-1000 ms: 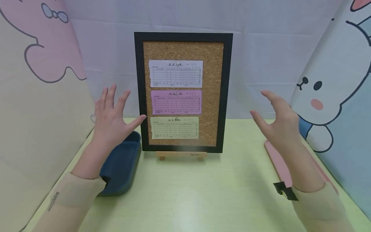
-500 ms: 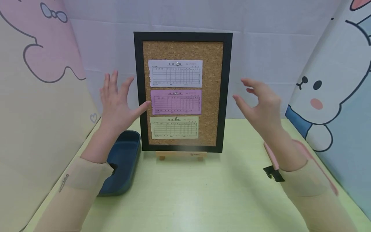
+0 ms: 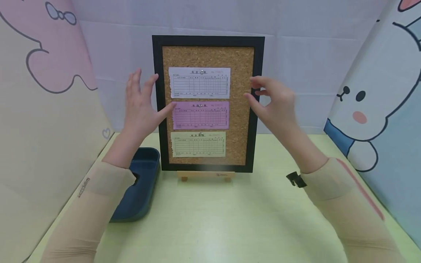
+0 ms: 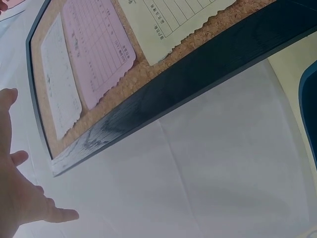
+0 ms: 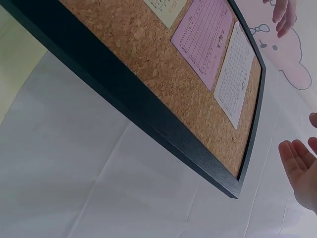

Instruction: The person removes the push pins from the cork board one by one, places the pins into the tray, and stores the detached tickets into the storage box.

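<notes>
A black-framed cork board [image 3: 241, 120] stands upright on a small wooden easel [image 3: 205, 174]. Pinned to it, one above the other, are a white receipt slip [image 3: 200, 86], a pink slip [image 3: 200, 118] and a pale yellow slip [image 3: 198, 148], each with a pushpin near its top. My left hand [image 3: 139, 107], fingers spread, is by the board's left edge, its thumb overlapping the pink slip's corner in the head view. My right hand [image 3: 276, 102] is by the right edge, fingers slightly bent, holding nothing. In both wrist views the hands look apart from the board.
At the left, partly behind my left arm, a dark blue tray [image 3: 152, 182] lies on the pale yellow-green table [image 3: 213, 219]. A pink edge [image 3: 361, 190] shows beside my right sleeve. White cloth hangs behind the board, with cartoon-printed panels on both sides.
Both hands have risen and moved inward toward the board, the right hand travelling farther left. The fingers of the right hand have come closer together. Board, slips and tray stay where they were.
</notes>
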Demonstrator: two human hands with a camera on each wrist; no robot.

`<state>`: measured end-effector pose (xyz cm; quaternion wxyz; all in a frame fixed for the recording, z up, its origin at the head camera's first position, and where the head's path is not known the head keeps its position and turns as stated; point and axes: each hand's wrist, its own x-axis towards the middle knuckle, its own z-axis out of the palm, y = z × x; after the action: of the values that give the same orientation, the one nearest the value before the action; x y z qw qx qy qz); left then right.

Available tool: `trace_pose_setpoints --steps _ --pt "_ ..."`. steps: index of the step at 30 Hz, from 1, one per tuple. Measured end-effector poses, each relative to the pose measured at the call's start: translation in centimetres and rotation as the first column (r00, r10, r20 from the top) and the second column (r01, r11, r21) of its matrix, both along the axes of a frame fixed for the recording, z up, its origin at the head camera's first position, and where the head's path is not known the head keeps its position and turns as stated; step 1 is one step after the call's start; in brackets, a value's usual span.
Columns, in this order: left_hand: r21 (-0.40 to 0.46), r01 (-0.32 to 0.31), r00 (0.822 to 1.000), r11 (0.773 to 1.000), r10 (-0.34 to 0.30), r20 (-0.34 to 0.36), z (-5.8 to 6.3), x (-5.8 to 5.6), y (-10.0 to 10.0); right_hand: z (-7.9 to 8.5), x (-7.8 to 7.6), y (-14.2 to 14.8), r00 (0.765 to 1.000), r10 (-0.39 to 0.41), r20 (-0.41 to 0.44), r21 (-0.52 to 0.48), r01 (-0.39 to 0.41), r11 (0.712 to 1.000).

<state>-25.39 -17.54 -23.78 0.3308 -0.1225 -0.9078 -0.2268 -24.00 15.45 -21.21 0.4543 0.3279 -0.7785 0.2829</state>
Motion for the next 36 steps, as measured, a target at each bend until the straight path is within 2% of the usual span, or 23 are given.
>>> trace_pose_setpoints --steps 4,8,15,19,26,36 --pt "0.04 0.011 1.0 0.999 -0.011 0.018 0.2 -0.8 0.3 0.5 -0.9 -1.1 0.998 0.059 -0.01 0.004 -0.059 0.998" --pt "0.076 0.005 0.998 0.997 -0.01 0.06 0.4 -1.6 0.7 0.9 -1.5 -2.1 0.996 0.088 0.018 0.002 -0.088 0.996" --pt "0.147 0.017 0.991 0.989 -0.036 0.127 0.8 -2.8 1.1 1.7 -2.7 -3.6 0.99 0.092 0.103 -0.003 -0.092 0.996" --pt "0.183 0.016 0.984 0.983 -0.048 0.171 1.0 -3.4 1.3 2.0 -3.4 -4.4 0.98 0.104 0.172 -0.03 -0.101 0.994" --pt "0.281 -0.01 0.968 0.96 -0.061 0.243 1.1 -4.7 1.8 1.5 -5.4 -6.1 0.969 0.081 0.232 -0.052 -0.071 0.996" --pt "0.319 -0.028 0.972 0.947 -0.048 0.228 1.7 -6.4 2.0 1.9 -7.3 -8.7 0.944 0.041 0.328 -0.034 -0.031 0.999"
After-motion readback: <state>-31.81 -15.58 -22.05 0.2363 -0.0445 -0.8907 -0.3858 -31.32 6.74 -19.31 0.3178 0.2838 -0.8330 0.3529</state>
